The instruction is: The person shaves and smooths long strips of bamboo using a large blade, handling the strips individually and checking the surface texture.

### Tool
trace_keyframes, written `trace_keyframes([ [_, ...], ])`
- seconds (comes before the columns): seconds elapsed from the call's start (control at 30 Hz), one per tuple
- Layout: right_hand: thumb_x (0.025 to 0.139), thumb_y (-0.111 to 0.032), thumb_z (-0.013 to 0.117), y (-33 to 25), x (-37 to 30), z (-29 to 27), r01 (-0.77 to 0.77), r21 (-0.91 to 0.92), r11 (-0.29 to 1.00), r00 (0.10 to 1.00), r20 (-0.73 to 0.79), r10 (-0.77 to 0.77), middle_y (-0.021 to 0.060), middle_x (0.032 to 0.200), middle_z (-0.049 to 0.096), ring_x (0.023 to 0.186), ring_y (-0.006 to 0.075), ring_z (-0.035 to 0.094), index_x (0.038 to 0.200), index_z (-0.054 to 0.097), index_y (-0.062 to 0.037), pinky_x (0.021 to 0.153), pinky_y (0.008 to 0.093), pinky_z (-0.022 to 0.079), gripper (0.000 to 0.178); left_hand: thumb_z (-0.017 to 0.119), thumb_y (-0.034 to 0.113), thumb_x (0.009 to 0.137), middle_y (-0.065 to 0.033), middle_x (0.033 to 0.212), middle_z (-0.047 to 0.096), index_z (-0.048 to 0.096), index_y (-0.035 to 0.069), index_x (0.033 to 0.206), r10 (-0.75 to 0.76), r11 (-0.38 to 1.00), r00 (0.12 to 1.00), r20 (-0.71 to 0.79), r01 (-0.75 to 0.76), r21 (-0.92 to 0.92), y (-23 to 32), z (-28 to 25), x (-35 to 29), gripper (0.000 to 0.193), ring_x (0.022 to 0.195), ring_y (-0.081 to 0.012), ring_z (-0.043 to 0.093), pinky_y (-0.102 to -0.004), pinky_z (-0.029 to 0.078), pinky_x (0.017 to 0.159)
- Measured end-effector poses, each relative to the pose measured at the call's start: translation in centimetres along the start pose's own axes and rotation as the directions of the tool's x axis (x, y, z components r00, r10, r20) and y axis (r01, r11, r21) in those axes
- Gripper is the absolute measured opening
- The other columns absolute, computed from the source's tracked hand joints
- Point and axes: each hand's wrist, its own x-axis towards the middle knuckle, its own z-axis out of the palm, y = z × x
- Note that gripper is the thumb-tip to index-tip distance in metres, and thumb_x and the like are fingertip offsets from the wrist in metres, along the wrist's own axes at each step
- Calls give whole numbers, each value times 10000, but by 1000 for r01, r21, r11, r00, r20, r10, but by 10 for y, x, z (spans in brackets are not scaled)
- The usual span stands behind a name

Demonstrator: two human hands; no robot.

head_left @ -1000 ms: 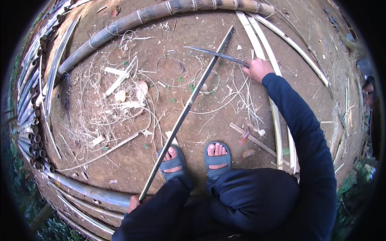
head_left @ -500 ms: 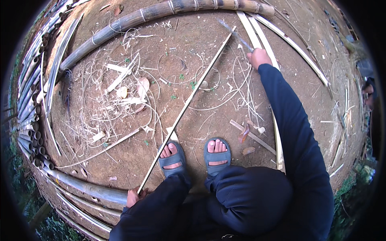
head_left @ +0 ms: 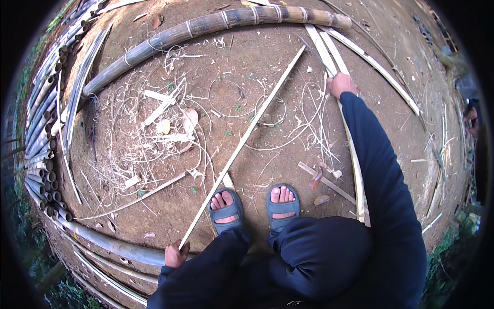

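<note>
My left hand (head_left: 175,254) grips the near end of a long thin bamboo strip (head_left: 246,138) that runs diagonally away over the dirt ground to the upper right. My right hand (head_left: 341,84) is stretched far out and holds the handle of a long knife (head_left: 315,53); its blade points up and left, close to the strip's far end. Both my feet in blue sandals (head_left: 282,202) rest on the ground, and the strip passes just left of my left foot.
A thick bamboo pole (head_left: 206,27) lies across the top. Split bamboo slats (head_left: 329,49) lie under my right arm. Stacked bamboo poles (head_left: 43,129) line the left side and front. Shavings and offcuts (head_left: 164,129) litter the dirt. Another person's hand (head_left: 471,116) shows at the right edge.
My right hand has moved up and away with the knife, from a blade lying leftwards across the strip to one pointing up near the strip's far end. My left hand keeps its hold.
</note>
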Motion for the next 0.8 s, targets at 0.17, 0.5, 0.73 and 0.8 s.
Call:
trace_keyframes([
  [0.17,858,-249,617,0,-67,49,95,216,972,983,-177,-57,282,708,652,691,411,688,836,707,42,691,475,561,305,784,354,772,-227,624,607,509,37,805,-59,962,992,-114,87,258,10,18,-10,421,635,-441,634,-515,474,575],
  [0.5,867,-294,682,-25,-295,66,817,242,524,507,133,-851,168,728,653,607,350,678,939,545,0,585,442,568,332,737,449,738,-240,898,677,572,51,1083,-210,916,971,112,156,369,-35,47,2,552,857,-404,674,-476,515,709],
  [0.73,868,-351,687,-28,-222,49,693,60,719,698,198,-689,189,696,668,625,357,689,939,550,4,583,453,566,387,726,457,740,-235,944,651,549,50,1114,203,888,976,-82,-149,434,26,103,61,581,896,-402,650,-473,498,741],
  [0.8,882,-349,670,-32,-225,41,659,50,750,720,245,-649,202,689,669,638,363,693,932,554,6,587,457,567,377,723,460,741,-234,957,643,542,50,1124,306,805,945,-116,-192,561,39,137,87,589,907,-401,643,-472,493,750],
])
